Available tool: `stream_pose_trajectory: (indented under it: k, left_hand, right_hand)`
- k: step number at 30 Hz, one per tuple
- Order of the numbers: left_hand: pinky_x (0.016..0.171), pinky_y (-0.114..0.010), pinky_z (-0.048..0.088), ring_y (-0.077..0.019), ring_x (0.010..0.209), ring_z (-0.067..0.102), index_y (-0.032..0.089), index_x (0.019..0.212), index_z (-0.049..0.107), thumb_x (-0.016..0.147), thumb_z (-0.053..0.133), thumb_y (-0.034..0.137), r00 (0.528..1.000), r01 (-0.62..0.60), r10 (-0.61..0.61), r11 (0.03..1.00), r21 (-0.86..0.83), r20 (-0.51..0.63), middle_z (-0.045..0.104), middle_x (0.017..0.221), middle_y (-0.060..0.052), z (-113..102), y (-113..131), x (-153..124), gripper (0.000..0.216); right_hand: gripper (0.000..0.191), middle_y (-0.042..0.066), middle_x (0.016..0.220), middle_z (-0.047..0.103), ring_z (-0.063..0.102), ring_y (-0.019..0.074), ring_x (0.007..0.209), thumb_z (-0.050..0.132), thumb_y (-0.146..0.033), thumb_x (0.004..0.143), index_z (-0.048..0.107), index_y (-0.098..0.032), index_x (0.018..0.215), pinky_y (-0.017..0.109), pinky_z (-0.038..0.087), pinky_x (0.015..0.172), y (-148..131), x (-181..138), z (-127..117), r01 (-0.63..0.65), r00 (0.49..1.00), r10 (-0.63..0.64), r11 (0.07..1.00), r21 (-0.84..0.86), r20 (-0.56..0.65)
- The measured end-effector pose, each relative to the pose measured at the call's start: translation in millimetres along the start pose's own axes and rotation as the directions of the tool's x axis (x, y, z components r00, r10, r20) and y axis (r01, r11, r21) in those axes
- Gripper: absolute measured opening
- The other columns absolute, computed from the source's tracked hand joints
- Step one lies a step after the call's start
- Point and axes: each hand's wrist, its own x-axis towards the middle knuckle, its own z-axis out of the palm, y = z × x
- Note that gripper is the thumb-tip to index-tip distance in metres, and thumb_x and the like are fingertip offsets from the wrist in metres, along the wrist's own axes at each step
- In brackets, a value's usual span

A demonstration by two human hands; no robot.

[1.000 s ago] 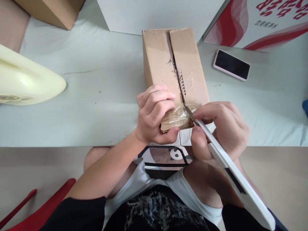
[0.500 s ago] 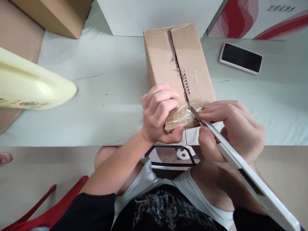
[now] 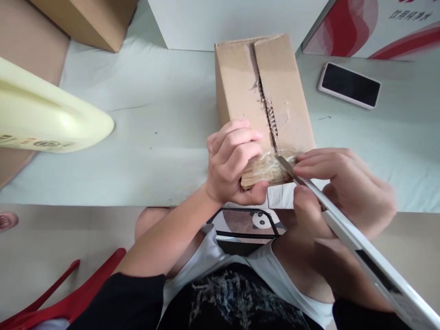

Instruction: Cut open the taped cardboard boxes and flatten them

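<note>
A brown cardboard box (image 3: 292, 87) stands on the cloth-covered surface, its top seam torn and ragged down the middle. Clear tape (image 3: 266, 167) lies crumpled across the near end of the seam. My left hand (image 3: 233, 160) grips the box's near left corner, fingers on top and thumb on the front edge. In my right hand (image 3: 343, 188) is a white utility knife (image 3: 360, 252), held between thumb and fingers. Its blade tip rests at the seam where the tape begins.
A black-screened phone (image 3: 350, 85) lies to the right. Behind the box stand a white box (image 3: 237, 23) and a red-and-white carton (image 3: 371, 32). At left are a pale yellow bottle-like object (image 3: 58, 114) and brown cardboard (image 3: 92, 23). A red chair (image 3: 85, 293) is at lower left.
The box and both hands appear slightly further right, as does everything on the surface. The knife tip stays near the taped end of the seam, and both grips are kept.
</note>
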Motion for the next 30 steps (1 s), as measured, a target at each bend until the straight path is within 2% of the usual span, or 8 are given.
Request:
stream_pose_trajectory:
  k: [7,12,16,19,22,25,30]
  left_hand:
    - [0.099,-0.056,0.054,-0.0314,0.109,0.069,0.028,0.104,0.055,0.097,0.04,0.065,1.0,0.0,-0.001,0.999,0.047,0.012,0.072,0.104,-0.007,0.2,0.3,-0.8,0.04]
    - [0.096,-0.057,0.057,-0.0303,0.101,0.072,0.027,0.101,0.054,0.098,0.029,0.071,0.999,-0.02,0.014,0.986,0.163,0.035,0.071,0.099,-0.007,0.3,-2.9,-0.6,0.05]
    - [0.092,-0.054,0.06,-0.0291,0.102,0.072,0.027,0.101,0.054,0.097,0.038,0.064,0.997,-0.072,0.075,0.99,0.119,-0.027,0.071,0.097,-0.006,1.9,-4.6,3.0,0.04]
    - [0.092,-0.054,0.059,-0.0309,0.107,0.071,0.027,0.104,0.054,0.095,0.043,0.062,0.997,-0.07,0.073,0.995,0.066,-0.04,0.073,0.1,-0.007,2.3,-4.6,3.5,0.038]
    - [0.093,-0.058,0.058,-0.0324,0.108,0.071,0.027,0.105,0.053,0.096,0.04,0.065,0.999,-0.045,0.048,0.994,0.095,-0.023,0.073,0.102,-0.007,2.2,-4.4,1.5,0.041]
    - [0.09,-0.057,0.059,-0.0314,0.108,0.071,0.028,0.105,0.054,0.095,0.039,0.065,0.997,-0.053,0.058,0.992,0.111,-0.043,0.073,0.101,-0.007,2.6,-4.9,1.1,0.042]
    - [0.089,-0.05,0.058,-0.0319,0.104,0.071,0.019,0.1,0.06,0.086,0.054,0.054,0.984,-0.141,0.143,0.99,0.02,-0.107,0.073,0.097,-0.013,5.2,-8.4,7.7,0.038]
  right_hand:
    - [0.021,0.002,0.08,0.072,0.072,0.0269,0.083,0.066,-0.014,0.076,0.067,-0.027,0.093,0.045,0.061,0.071,-0.6,1.2,2.2,0.018,1.0,-0.018,0.999,-0.038,0.017]
    - [0.021,0.001,0.082,0.073,0.071,0.0259,0.083,0.065,-0.013,0.077,0.064,-0.027,0.092,0.043,0.061,0.07,-3.2,6.1,1.9,0.029,0.998,-0.026,0.998,-0.064,0.048]
    - [0.019,0.0,0.078,0.071,0.069,0.0236,0.079,0.064,-0.011,0.078,0.062,-0.027,0.088,0.04,0.06,0.07,-5.4,9.3,1.0,0.01,0.998,-0.004,0.996,-0.084,0.068]
    - [0.018,0.001,0.082,0.072,0.071,0.0233,0.082,0.061,-0.011,0.079,0.064,-0.026,0.088,0.04,0.061,0.072,-6.8,9.5,-0.9,-0.084,0.992,0.088,0.995,-0.049,0.091]
    - [0.019,0.002,0.087,0.075,0.074,0.0241,0.086,0.06,-0.011,0.078,0.064,-0.026,0.089,0.04,0.063,0.075,-6.0,7.5,-3.2,-0.157,0.983,0.156,0.988,0.002,0.095]
    - [0.021,0.002,0.087,0.076,0.076,0.0256,0.09,0.059,-0.011,0.074,0.065,-0.026,0.088,0.041,0.065,0.077,-4.2,5.2,-4.7,-0.151,0.986,0.147,0.988,0.037,0.078]
    - [0.018,0.003,0.084,0.077,0.079,0.022,0.095,0.059,-0.011,0.071,0.067,-0.021,0.084,0.031,0.064,0.086,-8.1,5.4,-7.4,-0.144,0.989,0.142,0.987,0.064,0.048]
